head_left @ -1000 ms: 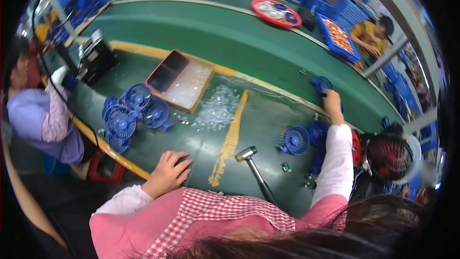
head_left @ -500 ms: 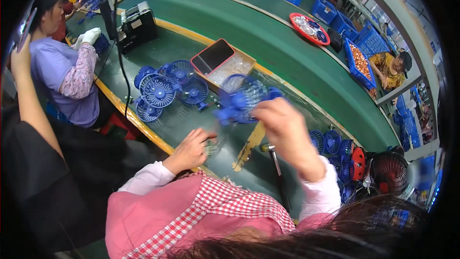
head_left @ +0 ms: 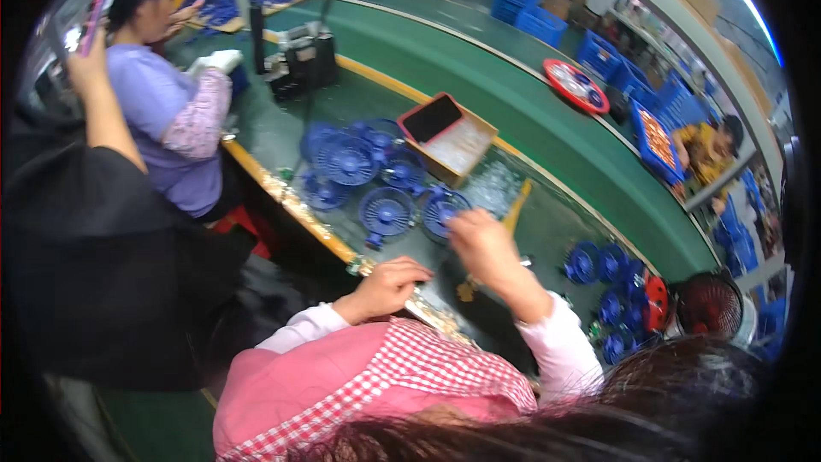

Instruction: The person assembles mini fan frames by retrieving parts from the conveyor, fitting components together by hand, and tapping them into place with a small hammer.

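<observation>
My right hand [head_left: 484,245] reaches over the green worktable [head_left: 359,103], its fingers closed on the near right rim of a small blue fan [head_left: 443,208]. Just left of it a second blue fan [head_left: 386,212] lies face up, beside a cluster of more blue fans [head_left: 346,159]. My left hand [head_left: 389,287] is at the table's near edge, fingers loosely bent and apart from the thumb. Nothing shows in it, and the fans are beyond its reach. Blur hides the exact touch of my right fingertips.
An open cardboard box [head_left: 475,147] of clear parts stands behind the fans, a phone [head_left: 432,118] on its rim. More blue fans [head_left: 583,263] lie at right near a red part [head_left: 656,303]. At left sit a black case [head_left: 299,64] and a person [head_left: 158,111] wearing gloves.
My right hand has brought blue fans leftward and down beside the cluster, where two more now lie. My left hand has drawn back to the table edge. The view has shifted.
</observation>
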### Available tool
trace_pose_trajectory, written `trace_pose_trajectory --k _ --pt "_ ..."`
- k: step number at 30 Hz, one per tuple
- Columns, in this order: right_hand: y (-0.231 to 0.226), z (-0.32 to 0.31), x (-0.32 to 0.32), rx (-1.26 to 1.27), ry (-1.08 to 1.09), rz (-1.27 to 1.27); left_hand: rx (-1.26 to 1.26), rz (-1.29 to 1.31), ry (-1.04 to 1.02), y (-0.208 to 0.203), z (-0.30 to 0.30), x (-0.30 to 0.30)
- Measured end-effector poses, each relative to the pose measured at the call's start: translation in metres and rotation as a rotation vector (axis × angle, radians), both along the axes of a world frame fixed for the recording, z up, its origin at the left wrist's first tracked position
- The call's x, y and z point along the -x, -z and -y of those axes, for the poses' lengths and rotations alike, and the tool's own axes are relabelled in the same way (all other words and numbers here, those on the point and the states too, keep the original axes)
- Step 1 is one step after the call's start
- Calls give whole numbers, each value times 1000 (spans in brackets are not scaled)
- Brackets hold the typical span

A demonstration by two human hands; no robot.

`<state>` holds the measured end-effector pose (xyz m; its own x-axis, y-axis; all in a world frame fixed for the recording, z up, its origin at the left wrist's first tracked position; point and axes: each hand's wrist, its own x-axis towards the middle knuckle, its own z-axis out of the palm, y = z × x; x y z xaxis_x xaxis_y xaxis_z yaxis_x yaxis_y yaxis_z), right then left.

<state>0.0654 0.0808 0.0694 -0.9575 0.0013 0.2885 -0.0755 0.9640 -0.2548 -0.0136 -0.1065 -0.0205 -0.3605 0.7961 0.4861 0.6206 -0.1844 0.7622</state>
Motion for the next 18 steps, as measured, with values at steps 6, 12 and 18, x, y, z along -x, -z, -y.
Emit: trace_pose_trajectory --k 6,12,18 --pt "-47 -23 -84 386 286 -399 90 159 8 -3 5 -16" --pt "-66 -47 -148 790 510 -519 27 22 -28 -4 7 -19" --pt "-60 -47 -151 872 451 -558 57 -434 24 -16 5 -2"
